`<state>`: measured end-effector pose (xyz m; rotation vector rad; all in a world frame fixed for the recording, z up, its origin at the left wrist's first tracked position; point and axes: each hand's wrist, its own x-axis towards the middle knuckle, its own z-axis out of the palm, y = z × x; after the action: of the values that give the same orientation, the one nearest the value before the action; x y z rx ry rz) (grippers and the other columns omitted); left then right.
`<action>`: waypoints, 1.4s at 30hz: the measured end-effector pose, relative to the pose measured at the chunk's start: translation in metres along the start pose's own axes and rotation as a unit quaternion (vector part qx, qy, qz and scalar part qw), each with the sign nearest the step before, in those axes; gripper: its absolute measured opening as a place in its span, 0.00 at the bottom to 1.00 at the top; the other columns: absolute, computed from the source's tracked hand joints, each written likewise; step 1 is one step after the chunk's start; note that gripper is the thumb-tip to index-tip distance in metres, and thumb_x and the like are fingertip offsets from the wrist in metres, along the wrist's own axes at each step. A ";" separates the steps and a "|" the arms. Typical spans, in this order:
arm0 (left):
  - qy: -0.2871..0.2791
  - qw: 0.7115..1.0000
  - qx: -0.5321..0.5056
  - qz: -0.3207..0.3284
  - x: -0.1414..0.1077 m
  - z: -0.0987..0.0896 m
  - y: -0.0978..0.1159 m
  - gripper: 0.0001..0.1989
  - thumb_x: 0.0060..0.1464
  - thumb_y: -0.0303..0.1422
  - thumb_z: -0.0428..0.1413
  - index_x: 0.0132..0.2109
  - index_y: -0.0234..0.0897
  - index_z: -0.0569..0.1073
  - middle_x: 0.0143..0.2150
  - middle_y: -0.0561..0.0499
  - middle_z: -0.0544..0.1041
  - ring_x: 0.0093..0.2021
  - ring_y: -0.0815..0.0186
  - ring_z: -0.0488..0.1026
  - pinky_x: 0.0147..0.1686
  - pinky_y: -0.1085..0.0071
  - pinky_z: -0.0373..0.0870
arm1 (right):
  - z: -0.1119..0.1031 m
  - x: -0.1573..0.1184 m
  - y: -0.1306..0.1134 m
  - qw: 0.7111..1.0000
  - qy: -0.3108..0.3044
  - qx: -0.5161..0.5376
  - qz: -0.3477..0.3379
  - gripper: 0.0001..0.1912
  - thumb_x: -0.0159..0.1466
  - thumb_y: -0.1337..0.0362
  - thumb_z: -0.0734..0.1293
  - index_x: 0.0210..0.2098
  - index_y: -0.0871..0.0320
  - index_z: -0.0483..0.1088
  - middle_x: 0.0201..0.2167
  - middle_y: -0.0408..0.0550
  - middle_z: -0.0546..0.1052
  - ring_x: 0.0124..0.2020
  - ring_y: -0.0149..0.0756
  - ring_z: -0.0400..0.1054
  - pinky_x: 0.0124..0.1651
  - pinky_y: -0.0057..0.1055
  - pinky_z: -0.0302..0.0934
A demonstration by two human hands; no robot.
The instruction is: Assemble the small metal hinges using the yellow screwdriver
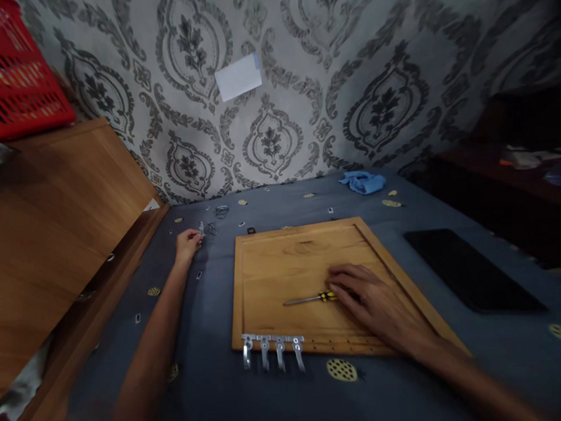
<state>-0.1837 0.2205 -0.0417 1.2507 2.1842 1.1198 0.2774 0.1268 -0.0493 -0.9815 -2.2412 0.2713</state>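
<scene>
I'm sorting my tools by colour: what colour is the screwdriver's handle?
Yellow and black: the screwdriver's handle shows in the head view.

Single head-worn view (wide-angled), looking forward and down, wooden board (290,268) near, patterned wall (274,139) farther back

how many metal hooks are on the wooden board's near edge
4, in a row on the wooden board: first hook by the near left corner, then second hook, third hook, fourth hook, rightward.

Left forearm (157,339) extends toward 1 o'clock; left hand (187,246) closed in a fingertip pinch. Right forearm (471,374) extends toward 10 o'clock; right hand (374,304) back upward, fingers curled.
</scene>
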 end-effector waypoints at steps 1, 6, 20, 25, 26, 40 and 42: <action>-0.007 1.000 -0.015 0.001 -0.006 -0.001 -0.002 0.19 0.66 0.39 0.59 0.59 0.35 0.72 0.57 0.43 0.75 0.52 0.57 0.76 0.50 0.54 0.78 | 0.000 0.000 0.000 1.000 -0.002 0.004 0.002 0.17 0.71 0.63 0.59 0.39 0.59 0.79 0.44 0.58 0.81 0.46 0.48 0.78 0.52 0.47 0.74; -0.035 0.996 -0.078 0.008 -0.043 -0.005 -0.010 0.17 0.66 0.39 0.59 0.56 0.34 0.73 0.53 0.44 0.76 0.48 0.60 0.78 0.46 0.57 0.79 | -0.001 -0.001 -0.004 0.999 -0.020 0.008 0.024 0.16 0.71 0.63 0.59 0.39 0.58 0.79 0.45 0.58 0.81 0.47 0.49 0.76 0.53 0.48 0.72; -0.034 0.970 -0.234 0.058 -0.102 -0.007 0.007 0.09 0.41 0.32 0.64 0.32 0.35 0.75 0.26 0.52 0.79 0.23 0.72 0.73 0.20 0.81 0.62 | 0.002 -0.002 -0.004 0.998 -0.067 0.014 -0.005 0.12 0.66 0.58 0.71 0.45 0.59 0.79 0.51 0.58 0.80 0.53 0.53 0.74 0.56 0.52 0.66; -0.050 0.964 -0.255 0.062 -0.107 -0.008 0.012 0.10 0.41 0.34 0.64 0.32 0.36 0.75 0.25 0.53 0.78 0.20 0.73 0.70 0.19 0.80 0.62 | 0.003 -0.003 -0.003 0.998 -0.063 0.010 -0.005 0.09 0.67 0.63 0.68 0.43 0.60 0.79 0.49 0.58 0.80 0.52 0.51 0.74 0.56 0.50 0.67; -0.057 0.962 -0.259 0.063 -0.109 -0.008 0.014 0.11 0.41 0.35 0.64 0.33 0.36 0.75 0.24 0.53 0.78 0.20 0.74 0.70 0.19 0.80 0.62 | 0.003 -0.002 -0.003 0.998 -0.059 0.010 -0.005 0.09 0.67 0.64 0.68 0.43 0.60 0.79 0.48 0.58 0.81 0.51 0.51 0.74 0.55 0.49 0.67; -0.222 0.931 -0.271 0.101 -0.159 0.025 0.059 0.15 0.42 0.37 0.70 0.34 0.36 0.74 0.25 0.52 0.79 0.21 0.72 0.71 0.22 0.78 0.65 | -0.002 -0.002 -0.010 0.999 -0.002 0.029 0.024 0.10 0.67 0.67 0.65 0.45 0.59 0.77 0.45 0.56 0.82 0.48 0.49 0.75 0.54 0.46 0.67; -0.251 0.925 -0.264 0.110 -0.168 0.029 0.067 0.15 0.44 0.38 0.69 0.35 0.37 0.74 0.25 0.52 0.80 0.22 0.71 0.72 0.22 0.78 0.65 | -0.003 -0.003 -0.013 0.999 0.017 0.041 0.011 0.10 0.68 0.67 0.64 0.45 0.57 0.77 0.46 0.55 0.82 0.49 0.47 0.75 0.54 0.47 0.67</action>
<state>-0.0395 0.1103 -0.0159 1.3541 1.2817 1.1976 0.2730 0.1156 -0.0427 -0.9596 -2.1733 0.3513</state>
